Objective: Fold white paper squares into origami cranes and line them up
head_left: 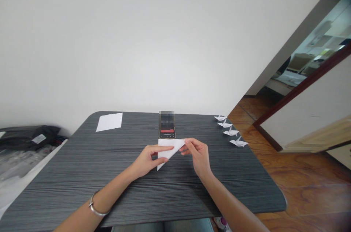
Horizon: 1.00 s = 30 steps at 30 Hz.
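Note:
A white sheet of paper point(166, 148), folded into a triangle, is held between my two hands over the middle of the dark table. My left hand point(150, 159) grips it from the left, index finger stretched across its face and thumb on its lower edge. At the triangle's right corner, my right hand point(197, 153) pinches the paper between thumb and fingers. Just behind the folded paper a phone point(167, 126) lies or leans, its screen lit and partly blurred.
Several folded paper cranes point(230, 132) stand in a row along the table's right edge. A flat stack or sheet of white paper point(109, 122) lies at the back left. Black and clear plastic bags point(29, 139) are left of the table point(131, 202); a wall rises behind it.

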Tool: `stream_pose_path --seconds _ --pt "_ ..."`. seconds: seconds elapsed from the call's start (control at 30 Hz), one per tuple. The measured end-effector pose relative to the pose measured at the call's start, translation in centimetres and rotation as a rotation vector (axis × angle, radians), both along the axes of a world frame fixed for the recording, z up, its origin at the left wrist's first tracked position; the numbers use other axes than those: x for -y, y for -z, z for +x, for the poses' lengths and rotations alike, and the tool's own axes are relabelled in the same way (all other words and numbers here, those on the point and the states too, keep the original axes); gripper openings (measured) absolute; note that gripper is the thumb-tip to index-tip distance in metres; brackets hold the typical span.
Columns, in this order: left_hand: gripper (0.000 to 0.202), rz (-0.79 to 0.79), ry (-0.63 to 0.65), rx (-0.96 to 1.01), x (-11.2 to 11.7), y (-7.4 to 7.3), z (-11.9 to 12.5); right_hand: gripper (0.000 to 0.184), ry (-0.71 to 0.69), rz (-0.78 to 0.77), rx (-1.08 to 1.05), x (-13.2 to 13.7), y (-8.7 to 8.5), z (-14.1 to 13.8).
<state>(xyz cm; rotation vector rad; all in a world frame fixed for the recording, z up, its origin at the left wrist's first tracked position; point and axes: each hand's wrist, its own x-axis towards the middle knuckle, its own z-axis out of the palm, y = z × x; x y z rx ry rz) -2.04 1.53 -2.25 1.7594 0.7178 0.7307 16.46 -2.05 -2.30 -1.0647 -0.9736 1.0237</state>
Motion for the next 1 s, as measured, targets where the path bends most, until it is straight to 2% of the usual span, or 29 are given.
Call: stream_pose_path --seconds 0.3,0.73,0.9,1.0 --pt "0.039 -0.067 0.025 0.067 -0.14 0.43 -0.21 0.014 0.039 0.016 -0.031 0.04 -0.11 0.10" --pt "0.042 -0.058 0.045 0.054 0.13 -0.01 -0.10 0.022 0.032 -0.023 -0.061 -0.06 0.01 0.25" --pt "0.042 -0.076 0.039 0.050 0.11 0.11 -0.28 0.026 0.093 -0.037 -0.131 -0.09 -0.21 0.31" --pt "0.043 -0.084 0.047 0.054 0.08 0.16 -0.31 0.025 0.074 -0.024 -0.112 -0.09 -0.15 0.34"
